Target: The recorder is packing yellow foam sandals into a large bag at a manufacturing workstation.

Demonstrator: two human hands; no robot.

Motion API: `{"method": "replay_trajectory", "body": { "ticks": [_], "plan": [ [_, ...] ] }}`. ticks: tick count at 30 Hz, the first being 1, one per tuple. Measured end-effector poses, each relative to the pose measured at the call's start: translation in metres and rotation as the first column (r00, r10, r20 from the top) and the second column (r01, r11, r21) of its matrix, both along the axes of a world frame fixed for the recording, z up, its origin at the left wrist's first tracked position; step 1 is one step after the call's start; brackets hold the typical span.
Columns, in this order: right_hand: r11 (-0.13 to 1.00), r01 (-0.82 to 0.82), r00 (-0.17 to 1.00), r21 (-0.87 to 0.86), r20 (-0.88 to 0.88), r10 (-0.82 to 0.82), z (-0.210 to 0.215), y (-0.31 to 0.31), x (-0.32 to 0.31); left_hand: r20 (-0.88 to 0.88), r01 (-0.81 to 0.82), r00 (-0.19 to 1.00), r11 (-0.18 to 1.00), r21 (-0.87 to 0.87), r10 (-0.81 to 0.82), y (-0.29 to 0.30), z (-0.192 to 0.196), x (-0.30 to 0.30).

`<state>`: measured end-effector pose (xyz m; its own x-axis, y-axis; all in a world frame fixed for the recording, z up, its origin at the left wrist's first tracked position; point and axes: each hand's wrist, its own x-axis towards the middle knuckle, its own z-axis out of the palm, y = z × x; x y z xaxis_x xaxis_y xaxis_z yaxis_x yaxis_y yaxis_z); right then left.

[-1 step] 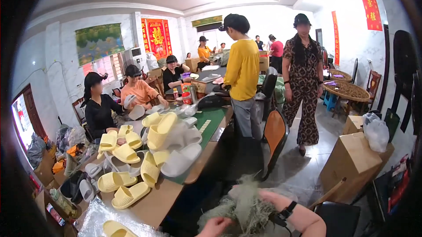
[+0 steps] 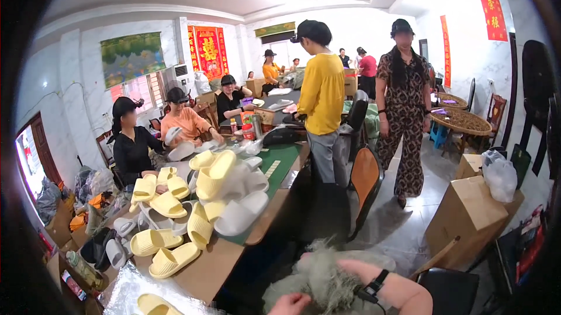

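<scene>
A loose bundle of grey-green, frayed, net-like material (image 2: 330,277) lies low in front of me. My right hand (image 2: 352,268) reaches into it from the right and holds it; its fingertips are sunk in the strands. A black band (image 2: 377,284) is around my right wrist. My left hand (image 2: 290,304) comes in from the lower edge, at the near left side of the bundle. Its fingers are curled together against the material, and what is pinched in them is hard to make out.
Left of me, a table (image 2: 201,274) bears a heap of yellow slippers (image 2: 169,259) and grey slippers (image 2: 242,213). An orange-backed chair (image 2: 365,180) stands ahead, cardboard boxes (image 2: 464,215) to the right. A person in yellow (image 2: 321,93) and several others are around the tables.
The strands between my hands have shifted and sunk lower, spreading into a rounder clump. My right hand has moved slightly left and down; my left hand has moved slightly right.
</scene>
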<state>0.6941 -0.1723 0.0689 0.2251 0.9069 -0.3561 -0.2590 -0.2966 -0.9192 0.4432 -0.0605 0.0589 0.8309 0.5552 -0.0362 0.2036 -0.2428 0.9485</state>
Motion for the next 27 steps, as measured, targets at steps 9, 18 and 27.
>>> {"method": "replay_trajectory", "body": {
  "ticks": [9,18,27],
  "plan": [
    [0.921,-0.107,0.991,-0.374,0.033,0.128,-0.054,0.095,-0.059,-0.23,0.174,0.965,0.966,0.189,-0.129,0.008,0.01,-0.052],
    [0.824,0.48,0.871,-0.301,0.053,-0.488,-0.115,0.053,0.107,-0.25,0.204,0.966,0.807,0.554,-0.073,0.008,0.076,-0.158],
    [0.42,0.875,0.445,-0.239,0.058,-0.894,-0.174,-0.038,0.282,-0.299,-0.223,0.821,0.756,0.616,0.486,0.039,0.053,-0.319]
  ]
}}
